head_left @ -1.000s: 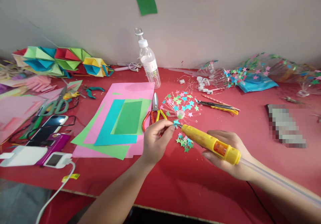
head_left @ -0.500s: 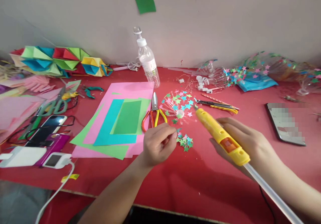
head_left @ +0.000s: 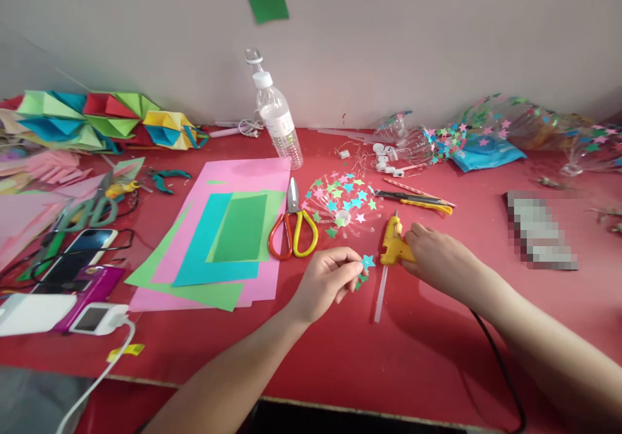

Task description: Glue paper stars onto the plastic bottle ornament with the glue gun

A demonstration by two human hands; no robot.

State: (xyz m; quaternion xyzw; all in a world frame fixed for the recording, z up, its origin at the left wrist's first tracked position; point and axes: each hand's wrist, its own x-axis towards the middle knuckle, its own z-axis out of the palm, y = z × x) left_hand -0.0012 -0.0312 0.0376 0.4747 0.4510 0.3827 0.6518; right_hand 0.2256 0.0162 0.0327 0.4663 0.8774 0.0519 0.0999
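Red tabletop [head_left: 330, 363] lay beneath. Left hand [head_left: 330, 278] pinched a blue paper star [head_left: 368, 262]; right hand [head_left: 442, 256], fingers curled, held a yellow hot-glue gun [head_left: 391, 246].

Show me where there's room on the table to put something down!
Bare red table lies in front of the glue stick, between the left forearm and the black cord, and between the right forearm and the blurred flat object. It's crowded on the left, with pink scraps and a phone, and along the wall, with bottles and star-covered plastic.
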